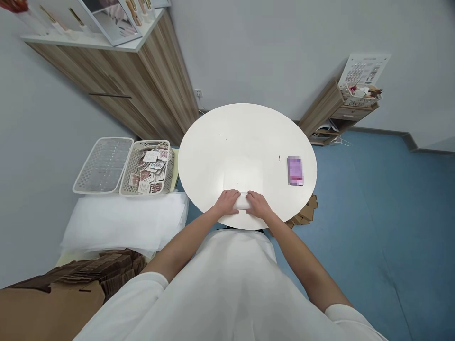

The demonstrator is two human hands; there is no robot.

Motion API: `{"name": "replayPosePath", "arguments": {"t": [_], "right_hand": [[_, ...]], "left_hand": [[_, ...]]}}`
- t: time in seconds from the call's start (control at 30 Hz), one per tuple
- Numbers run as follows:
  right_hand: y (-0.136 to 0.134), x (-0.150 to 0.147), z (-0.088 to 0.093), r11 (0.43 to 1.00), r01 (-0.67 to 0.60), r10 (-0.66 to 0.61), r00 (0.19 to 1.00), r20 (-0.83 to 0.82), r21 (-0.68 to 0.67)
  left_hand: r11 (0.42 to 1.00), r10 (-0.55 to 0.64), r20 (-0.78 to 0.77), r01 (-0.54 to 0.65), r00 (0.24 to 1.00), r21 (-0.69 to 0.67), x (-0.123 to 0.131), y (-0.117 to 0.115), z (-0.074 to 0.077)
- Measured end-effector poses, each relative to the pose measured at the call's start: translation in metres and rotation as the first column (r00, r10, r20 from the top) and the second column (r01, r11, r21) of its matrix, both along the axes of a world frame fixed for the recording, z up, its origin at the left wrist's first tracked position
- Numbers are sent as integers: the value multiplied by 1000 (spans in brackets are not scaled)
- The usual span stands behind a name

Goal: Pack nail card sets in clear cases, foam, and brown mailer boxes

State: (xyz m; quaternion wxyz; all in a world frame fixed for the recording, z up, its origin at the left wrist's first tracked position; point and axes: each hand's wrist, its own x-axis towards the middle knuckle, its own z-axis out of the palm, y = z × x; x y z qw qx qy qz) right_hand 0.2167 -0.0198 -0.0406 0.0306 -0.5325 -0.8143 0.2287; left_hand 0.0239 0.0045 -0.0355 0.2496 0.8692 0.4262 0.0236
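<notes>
Close to the front edge of the round white table, a white packing sheet [242, 201] is rolled or folded into a short bundle. Its flat part seems to stretch away across the tabletop, hard to tell from the white surface. My left hand [227, 202] grips the bundle's left end, fingers on top and thumb on the near side. At the right end my right hand [258, 204] holds it the same way. Whatever lies inside the bundle is hidden.
A purple pack [295, 171], blurred, lies on the table's right. Left of the table stand a basket of small cards [171, 166], a basket of clear sleeves [83, 166], a stack of white sheets [124, 220] and brown cardboard [53, 308]. Flattened boxes [305, 211] sit below right.
</notes>
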Motion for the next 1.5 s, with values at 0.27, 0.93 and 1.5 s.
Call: {"name": "replayPosePath", "arguments": {"t": [0.27,0.93,1.5], "right_hand": [[-19,0,11,974,26,-49,994,-101,-223],[24,22,2,721,417,-617,751,-237,-554],[8,7,-18,612,718,-787,594,-168,-331]], "left_hand": [[985,-57,22,60,998,-159,-9,-9,7],[779,471,35,-397,881,-486,-45,25,-5],[797,479,-241,-533,844,-283,-42,18,-14]]}}
